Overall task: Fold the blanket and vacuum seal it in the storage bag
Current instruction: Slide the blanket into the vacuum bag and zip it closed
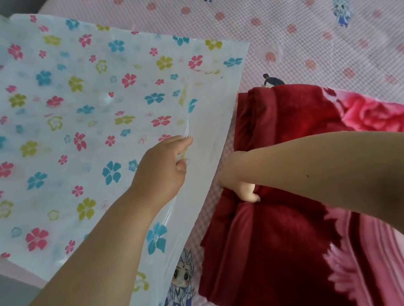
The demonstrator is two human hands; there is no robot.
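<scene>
A flat plastic storage bag [72, 114] printed with pink, blue and yellow flowers lies spread on the bed at the left. Its clear open edge runs along the right side. My left hand [164, 169] pinches that clear top layer near the opening and lifts it slightly. To the right lies the folded blanket [275, 246], dark red with pink flower patterns. My right hand [240, 186] grips the blanket's left edge, fingers curled into the bunched fabric right beside the bag's opening.
Everything rests on a pink dotted bed sheet [294, 21] with small cartoon figures. The bed's edge and grey floor [5, 300] show at the lower left. A dark sleeve edge shows at the far right.
</scene>
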